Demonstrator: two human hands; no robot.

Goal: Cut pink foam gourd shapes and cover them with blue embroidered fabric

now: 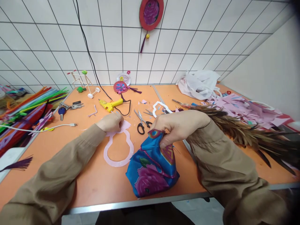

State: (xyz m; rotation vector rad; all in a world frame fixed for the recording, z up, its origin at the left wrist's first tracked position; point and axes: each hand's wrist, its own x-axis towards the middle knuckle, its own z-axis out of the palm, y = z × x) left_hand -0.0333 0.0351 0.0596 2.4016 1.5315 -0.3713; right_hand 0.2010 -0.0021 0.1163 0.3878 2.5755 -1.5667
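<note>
My left hand (pixel 111 122) is closed at the top of a pink gourd-shaped paper cutout (pixel 116 163), which lies flat on the orange table. The fingers cover part of its upper end, and a pointed pink bit (pixel 125 125) shows beside them. In my right hand (pixel 179 126) is the gathered upper edge of a shiny blue cloth (pixel 152 175) with a large purple-pink flower. The cloth hangs down in folds onto the front of the table. Just beyond, between my two hands, lie black-handled scissors (pixel 141 125).
A yellow glue gun (pixel 110 105) with a black cord lies beyond my left hand. Further right are a white wavy frame (pixel 159 107), brown feathers (pixel 229 131), pink scraps (pixel 248 112) and a white plastic bag (pixel 199 84). Keys (pixel 62 111) and colourful pipe cleaners (pixel 39 100) are left.
</note>
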